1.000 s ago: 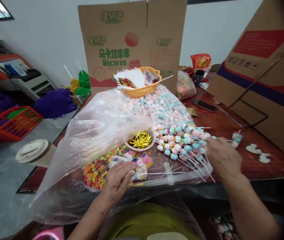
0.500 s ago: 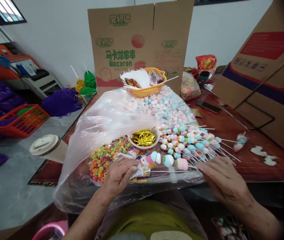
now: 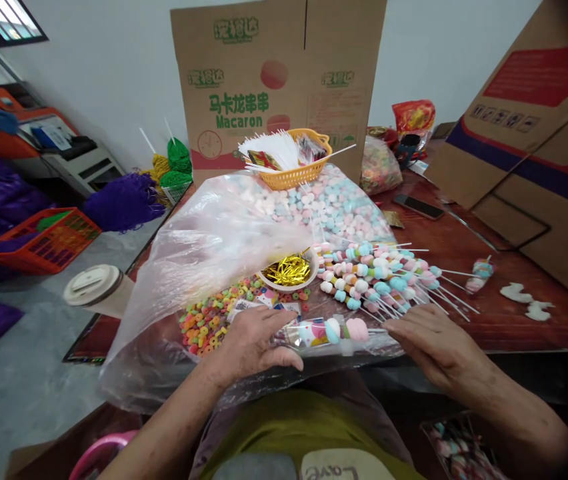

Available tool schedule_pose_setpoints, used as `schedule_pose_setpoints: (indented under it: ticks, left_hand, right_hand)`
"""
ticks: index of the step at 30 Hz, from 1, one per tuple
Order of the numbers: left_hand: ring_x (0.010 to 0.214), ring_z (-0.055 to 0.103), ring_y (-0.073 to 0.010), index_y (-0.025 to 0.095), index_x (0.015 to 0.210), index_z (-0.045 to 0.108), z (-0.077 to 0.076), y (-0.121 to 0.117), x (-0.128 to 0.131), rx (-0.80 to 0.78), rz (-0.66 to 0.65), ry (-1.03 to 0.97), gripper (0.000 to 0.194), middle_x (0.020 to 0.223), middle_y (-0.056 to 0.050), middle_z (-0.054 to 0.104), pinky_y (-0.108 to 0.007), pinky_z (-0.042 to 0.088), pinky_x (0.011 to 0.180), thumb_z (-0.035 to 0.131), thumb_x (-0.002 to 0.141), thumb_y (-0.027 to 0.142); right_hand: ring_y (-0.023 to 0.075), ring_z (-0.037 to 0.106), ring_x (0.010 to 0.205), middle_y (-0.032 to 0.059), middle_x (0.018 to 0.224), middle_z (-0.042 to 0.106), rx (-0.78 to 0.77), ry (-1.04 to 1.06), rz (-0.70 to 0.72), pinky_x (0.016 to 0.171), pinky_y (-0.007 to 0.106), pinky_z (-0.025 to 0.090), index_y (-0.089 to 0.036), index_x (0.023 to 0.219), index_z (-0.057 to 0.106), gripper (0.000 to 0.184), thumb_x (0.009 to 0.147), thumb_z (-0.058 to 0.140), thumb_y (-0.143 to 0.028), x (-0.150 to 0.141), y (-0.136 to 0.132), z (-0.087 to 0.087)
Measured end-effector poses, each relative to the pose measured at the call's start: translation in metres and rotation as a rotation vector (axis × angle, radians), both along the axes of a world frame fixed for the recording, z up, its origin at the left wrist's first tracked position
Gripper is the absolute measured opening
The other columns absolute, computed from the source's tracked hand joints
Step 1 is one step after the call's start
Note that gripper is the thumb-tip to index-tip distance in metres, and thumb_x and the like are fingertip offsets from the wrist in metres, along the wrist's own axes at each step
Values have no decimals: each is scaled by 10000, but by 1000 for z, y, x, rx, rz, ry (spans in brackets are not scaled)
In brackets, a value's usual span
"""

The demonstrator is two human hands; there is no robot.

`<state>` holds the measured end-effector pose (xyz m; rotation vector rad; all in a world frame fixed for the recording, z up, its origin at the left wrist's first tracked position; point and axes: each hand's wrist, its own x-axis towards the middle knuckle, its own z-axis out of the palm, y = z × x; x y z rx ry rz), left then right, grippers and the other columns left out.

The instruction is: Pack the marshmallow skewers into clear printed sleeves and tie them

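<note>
One candy skewer (image 3: 357, 329), at the near edge of the counter (image 3: 509, 337), between the two hands; long axis roughly parallel to that edge, stick to the right, candy end pointing left into a printed clear bag (image 3: 313, 333). Right hand (image 3: 429, 340): fingers closed, gripping the stick; left hand (image 3: 254, 340): loosely open at the bag's left end, thumb apart from fingers.

Hidden or indistinct: the stick's outer end, behind the right hand; the skewer's tip, obscured by print; the bag's far end, under the left hand; a container of skewers (image 3: 459, 447) at lower right, cut off by the frame.

Edges and room: plastic sheet (image 3: 164, 280) overhanging the counter's near edge at left; skewer pile (image 3: 379, 280) just behind the held piece, sticks fanned right; bowl (image 3: 289, 289) of gold ties left of the pile; red-brown counter top showing from the pile toward the right-hand carton (image 3: 509, 180), bearing a wrapped skewer (image 3: 480, 275) and two white scraps (image 3: 517, 293).
</note>
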<state>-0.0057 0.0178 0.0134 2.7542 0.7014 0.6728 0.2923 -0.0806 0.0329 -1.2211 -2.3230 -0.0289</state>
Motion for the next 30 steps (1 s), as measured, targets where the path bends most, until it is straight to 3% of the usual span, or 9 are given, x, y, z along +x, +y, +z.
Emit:
schedule_pose_setpoints:
  ticks: [2,6,10,14,17,20,22,24,30]
  left_hand:
    - [746,630,-228,149,1065,590,2,-1,8,-47,26,117,724,827,-95,692,-296,433,655,548,616,716]
    - [700,597,-194,183,867,632,8,-3,23,-235,25,388,459,733,-36,658,-255,382,617,564,708,608]
    - [682,552,-145,186,851,611,13,-1,28,-567,-37,408,370,749,11,623,-202,354,574,629,695,520]
    - [637,504,-112,161,802,603,16,1,30,-966,-153,340,351,681,43,569,-188,360,568,707,627,447]
    - [558,467,-83,148,704,587,17,-1,33,-1313,-272,329,360,613,53,547,-188,363,540,756,555,428]
    - [510,443,-67,141,638,569,17,-1,35,-1491,-350,313,367,563,56,533,-187,363,520,776,522,422]
    - [518,448,-70,140,637,567,17,0,35,-1465,-321,291,345,563,56,532,-187,371,528,760,551,413]
    - [565,476,-84,144,700,587,17,2,35,-1321,-225,270,317,609,53,552,-189,385,561,729,596,407]
    - [631,552,-173,168,803,625,17,-7,45,-597,84,509,280,699,-16,616,-238,371,550,628,683,420]
  right_hand:
    - [156,495,673,30,729,572,-21,-5,19,662,309,322,-179,979,509,208,831,417,-66,-2,2,2]
    - [162,459,650,26,665,540,-159,-144,32,691,330,297,-184,809,543,161,848,402,-118,-7,6,11]
    - [157,453,655,22,650,532,-238,-181,94,685,323,284,-186,788,550,198,865,378,-126,-8,11,20]
    - [158,451,654,29,662,571,-25,-129,100,658,326,286,-192,870,573,167,861,411,-155,-7,19,26]
    - [173,488,735,24,717,627,129,-168,79,731,365,302,-237,944,576,182,873,423,-168,-7,23,29]
    - [172,495,776,12,760,647,175,-232,83,795,396,308,-266,964,573,213,884,407,-159,-8,23,28]
    - [168,492,755,15,747,642,168,-229,102,797,401,314,-249,950,578,225,877,393,-143,-10,22,24]
    - [169,479,711,24,688,619,140,-203,109,764,396,318,-213,902,587,232,854,381,-115,-14,19,16]
    - [165,406,643,35,606,550,55,-129,77,680,349,292,-166,775,581,228,790,380,-58,-37,8,-5]
